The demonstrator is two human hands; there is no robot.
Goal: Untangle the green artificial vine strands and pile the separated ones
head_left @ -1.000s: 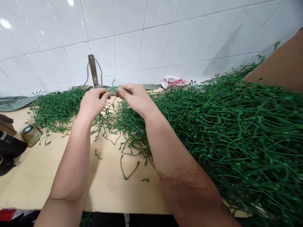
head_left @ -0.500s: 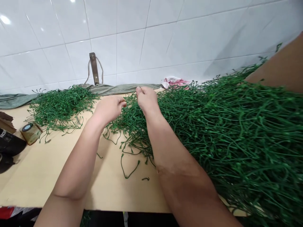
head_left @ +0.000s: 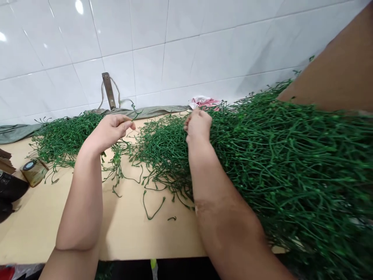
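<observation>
My left hand (head_left: 112, 130) is raised over the table, between two heaps of thin green stems with small forked tips. Thumb and fingers pinch a green stem (head_left: 134, 107), which curls up behind them. Below this hand, a few loose stems (head_left: 116, 163) trail across the tabletop. My right hand (head_left: 199, 124) is closed at the left part of the large stem heap (head_left: 271, 151); its fingertips are turned away, so whatever they grip is hidden. To the left lies the smaller stem heap (head_left: 64, 136), partly behind my left wrist.
A brown cardboard piece (head_left: 335, 70) leans over the large heap at right. Along the tiled wall (head_left: 148, 70) lie a grey-green cloth (head_left: 163, 111) and a pink-and-white cloth (head_left: 204, 102). At far left stand a small jar (head_left: 34, 173) and black objects (head_left: 11, 188). Stray stems (head_left: 153, 210) lie near the front.
My left hand has moved left, away from the right hand, and a stem now shows at its fingers. My right hand has shifted slightly right. The view has turned a little.
</observation>
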